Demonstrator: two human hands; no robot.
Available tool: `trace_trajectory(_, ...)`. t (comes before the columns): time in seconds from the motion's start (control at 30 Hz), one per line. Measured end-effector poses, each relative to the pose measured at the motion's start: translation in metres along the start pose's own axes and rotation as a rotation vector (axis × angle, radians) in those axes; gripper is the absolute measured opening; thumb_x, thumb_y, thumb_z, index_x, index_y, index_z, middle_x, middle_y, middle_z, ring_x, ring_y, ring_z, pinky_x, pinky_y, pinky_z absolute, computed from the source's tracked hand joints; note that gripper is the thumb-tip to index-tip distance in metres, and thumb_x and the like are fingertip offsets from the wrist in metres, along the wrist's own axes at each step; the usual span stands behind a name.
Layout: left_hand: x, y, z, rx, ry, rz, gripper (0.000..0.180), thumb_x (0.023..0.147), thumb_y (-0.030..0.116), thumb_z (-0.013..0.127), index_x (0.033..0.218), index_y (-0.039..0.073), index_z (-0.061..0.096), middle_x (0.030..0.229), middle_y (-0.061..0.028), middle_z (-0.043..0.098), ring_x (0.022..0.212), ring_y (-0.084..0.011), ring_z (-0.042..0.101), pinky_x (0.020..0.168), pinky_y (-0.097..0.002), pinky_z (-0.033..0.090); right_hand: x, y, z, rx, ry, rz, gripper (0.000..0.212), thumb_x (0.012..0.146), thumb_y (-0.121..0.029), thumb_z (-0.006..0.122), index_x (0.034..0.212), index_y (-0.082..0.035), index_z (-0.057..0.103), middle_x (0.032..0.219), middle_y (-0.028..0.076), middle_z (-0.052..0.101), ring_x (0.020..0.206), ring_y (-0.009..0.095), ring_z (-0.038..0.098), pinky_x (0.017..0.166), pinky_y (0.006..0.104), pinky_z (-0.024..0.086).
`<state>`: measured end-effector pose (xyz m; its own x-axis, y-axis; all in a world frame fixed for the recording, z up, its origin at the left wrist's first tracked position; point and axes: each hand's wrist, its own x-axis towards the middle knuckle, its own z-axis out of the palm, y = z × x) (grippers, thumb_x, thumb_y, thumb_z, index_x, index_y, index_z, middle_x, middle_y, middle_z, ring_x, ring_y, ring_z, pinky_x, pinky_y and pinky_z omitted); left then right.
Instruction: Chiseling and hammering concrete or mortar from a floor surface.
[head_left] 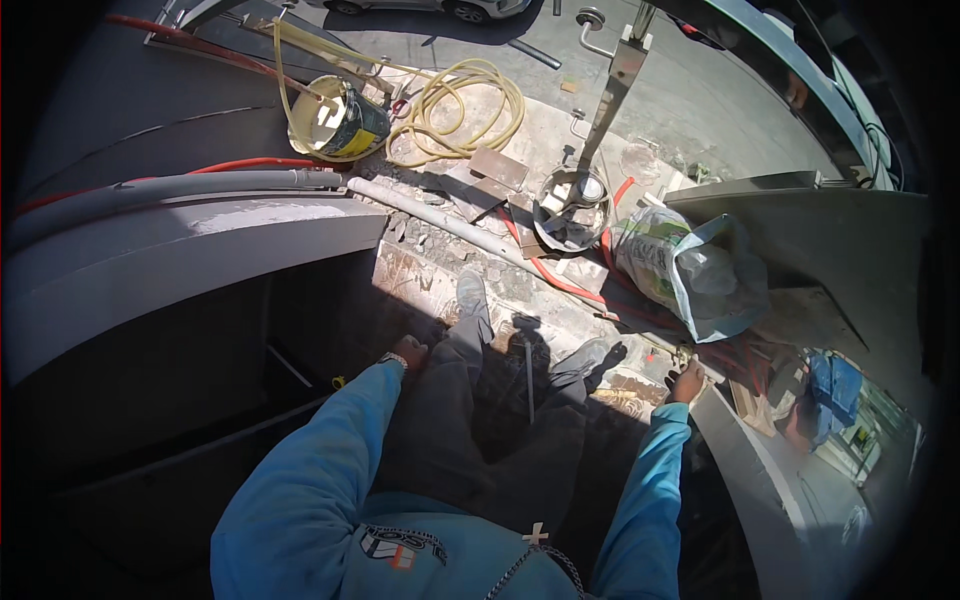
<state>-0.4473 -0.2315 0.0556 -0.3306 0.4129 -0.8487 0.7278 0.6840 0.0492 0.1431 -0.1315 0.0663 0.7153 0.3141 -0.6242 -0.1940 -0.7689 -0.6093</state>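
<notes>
My left hand (410, 350) is beside my left thigh, its fingers curled. Shadow and the angle hide whether anything is inside it. My right hand (686, 382) is closed at the right, by the wall's inner edge. A small pale or brass-coloured thing (683, 357) shows at its fingertips, too small to name. Close by run a red hose (570, 285) and a grey pipe (450, 222) across the rubble-strewn ledge. A white and green plastic sack (690, 265) stands just beyond my right hand.
A bucket (365, 127) with a coiled yellow hose (470, 105) stands at the far left. Another bucket (570, 240) holds tools, near a metal post (615, 90). Broken tiles (498, 168) lie between. Curved grey walls flank me; a blue bag (835, 390) is at right.
</notes>
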Motion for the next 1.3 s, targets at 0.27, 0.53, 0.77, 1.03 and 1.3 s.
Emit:
trace_trajectory(0.27, 0.052, -0.008, -0.051, -0.502, -0.048, 0.180, 0.033, 0.087, 0.035, 0.063, 0.086, 0.002, 0.063, 0.077, -0.0099, 0.064, 0.072, -0.0182, 0.060, 0.068, -0.0346, 0.049, -0.103, 0.097, 0.055, -0.326, -0.476, 0.183, 0.017, 0.087, -0.025, 0.059, 0.084, -0.008, 0.059, 0.074, 0.007, 0.062, 0.051, 0.019, 0.058, 0.043, 0.0331, 0.045)
trace_trajectory(0.53, 0.054, 0.051, -0.077, -0.496, -0.085, 0.297, 0.027, 0.087, 0.030, 0.064, 0.086, 0.003, 0.064, 0.072, -0.0058, 0.064, 0.062, -0.0143, 0.058, 0.059, -0.0312, 0.046, -0.176, 0.105, 0.144, -0.177, -0.718, 0.194, 0.012, 0.090, -0.014, 0.055, 0.083, -0.004, 0.058, 0.069, 0.009, 0.060, 0.049, 0.018, 0.056, 0.039, 0.0299, 0.043)
trace_trajectory(0.77, 0.184, 0.043, -0.028, -0.462, -0.136, 0.236, 0.030, 0.085, 0.032, 0.066, 0.085, 0.002, 0.062, 0.073, -0.0110, 0.065, 0.062, -0.0210, 0.062, 0.060, -0.0347, 0.048, -0.117, 0.122, 0.280, -0.318, -0.598, 0.379, 0.023, 0.083, -0.029, 0.067, 0.093, -0.009, 0.060, 0.080, 0.004, 0.060, 0.059, 0.018, 0.060, 0.046, 0.0322, 0.049)
trace_trajectory(1.03, 0.424, 0.126, -0.006, -0.320, 0.365, 0.200, 0.075, 0.073, 0.055, 0.069, 0.110, -0.009, 0.056, 0.100, -0.0235, 0.065, 0.094, -0.0363, 0.063, 0.082, -0.0390, 0.049, 0.027, 0.221, 0.490, -0.215, -0.134, 0.041, 0.071, 0.074, -0.025, 0.077, 0.128, 0.006, 0.043, 0.109, 0.018, 0.060, 0.086, 0.025, 0.062, 0.067, 0.0378, 0.050)
trace_trajectory(1.3, 0.535, 0.179, 0.021, -0.503, 0.392, -0.217, 0.100, 0.060, 0.058, 0.079, 0.124, -0.013, 0.048, 0.129, -0.0221, 0.053, 0.116, -0.0306, 0.054, 0.097, -0.0325, 0.041, 0.054, 0.237, 0.540, -0.063, -0.197, -0.027, 0.052, 0.071, -0.025, 0.081, 0.111, 0.003, 0.063, 0.116, 0.010, 0.062, 0.099, 0.022, 0.059, 0.082, 0.0323, 0.047)
